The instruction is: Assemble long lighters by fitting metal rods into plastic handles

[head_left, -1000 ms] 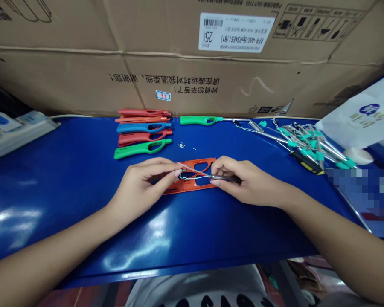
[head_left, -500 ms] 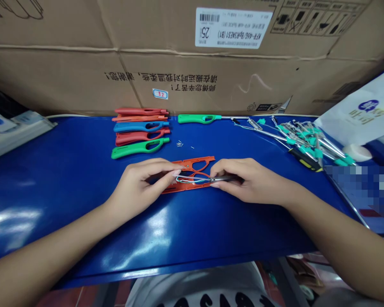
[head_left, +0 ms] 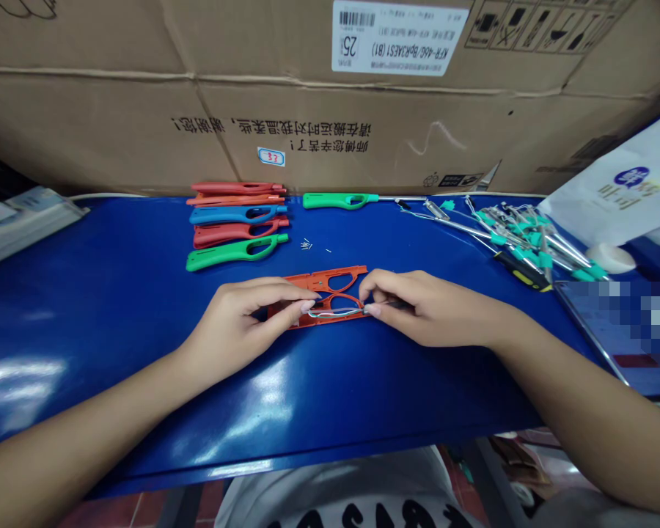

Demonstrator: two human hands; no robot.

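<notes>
Two orange lighter shell halves lie on the blue table, the far half (head_left: 308, 281) and the near half (head_left: 342, 299), inner sides up. Over the near half runs a bundle of thin wires (head_left: 334, 314), white and bluish-green, with a clear tube along it. My left hand (head_left: 256, 312) pinches the left end of these wires between thumb and index finger. At the right end, my right hand (head_left: 423, 304) has its thumb and fingers closed on the metal lighter tube (head_left: 399, 303), mostly hidden by the fingers. The left part of the near shell is covered by my left hand.
Behind my left hand lie several closed lighter handles (head_left: 236, 253). A green lighter (head_left: 335, 200) with a metal tube and small loose pins (head_left: 306, 244) are beyond the shells. Right are lighter tube assemblies (head_left: 528, 235), a screwdriver (head_left: 522, 271) and a screen device (head_left: 599, 330). A cardboard box (head_left: 286, 95) walls the back.
The wire bundle has come down onto the near orange shell and now runs straighter. My right fingers have shifted along the metal tube. The view has tilted slightly.
</notes>
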